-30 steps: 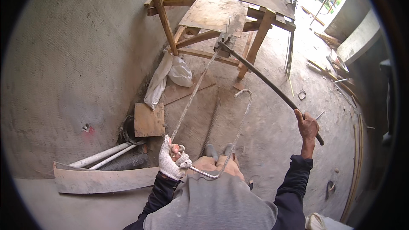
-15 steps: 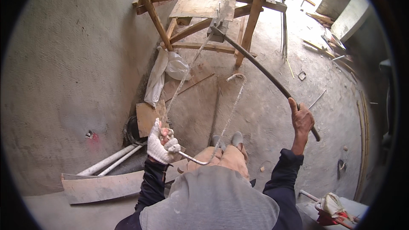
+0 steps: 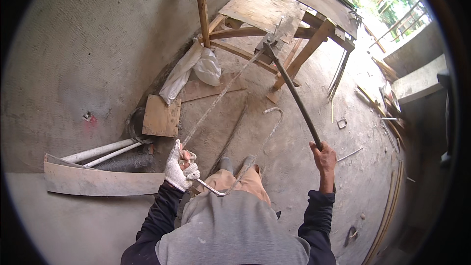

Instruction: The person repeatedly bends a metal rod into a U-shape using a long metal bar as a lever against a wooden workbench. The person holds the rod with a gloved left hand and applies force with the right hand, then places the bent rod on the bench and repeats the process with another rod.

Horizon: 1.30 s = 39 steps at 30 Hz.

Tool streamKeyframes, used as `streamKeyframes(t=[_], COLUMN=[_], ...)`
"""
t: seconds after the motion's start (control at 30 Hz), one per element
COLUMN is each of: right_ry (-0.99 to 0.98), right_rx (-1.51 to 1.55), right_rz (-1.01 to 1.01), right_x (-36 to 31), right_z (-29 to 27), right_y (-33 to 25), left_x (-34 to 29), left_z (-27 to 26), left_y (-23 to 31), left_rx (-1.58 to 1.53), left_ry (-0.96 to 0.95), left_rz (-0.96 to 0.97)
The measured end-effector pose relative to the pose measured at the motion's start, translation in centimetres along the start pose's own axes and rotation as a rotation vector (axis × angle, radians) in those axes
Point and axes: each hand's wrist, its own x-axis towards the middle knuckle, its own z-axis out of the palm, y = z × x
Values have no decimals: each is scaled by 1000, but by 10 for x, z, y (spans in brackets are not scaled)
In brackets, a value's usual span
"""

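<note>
The thin grey steel reinforcing rod (image 3: 221,93) ran from the wooden trestle bench (image 3: 274,14) to your gloved left hand (image 3: 180,169), which clenched it; your bare right hand (image 3: 324,156) gripped the long dark bending bar (image 3: 294,95).

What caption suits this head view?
Gloved left hand grips bent rebar; bare right hand holds long bar.

The table (image 3: 274,12) top runs past the upper edge. The rod's (image 3: 230,83) far end vanishes under the table. Small floor litter (image 3: 342,123) is unreadable.
</note>
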Motion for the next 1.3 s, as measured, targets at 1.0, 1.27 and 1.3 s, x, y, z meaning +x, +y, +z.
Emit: streamKeyframes(t=[1.0, 1.27, 1.3], right_ry=[53, 37, 45], right_rx=[812, 608, 551], right_rz=[-183, -187, -204], right_x=[101, 102, 104], right_z=[8, -8, -13], right_y=[35, 44, 46], left_x=[-20, 67, 74], left_z=[75, 125, 127], left_y=[-98, -90, -85], left_rx=[-108, -46, -60], left_ry=[-34, 121, 104], left_rz=[242, 182, 156])
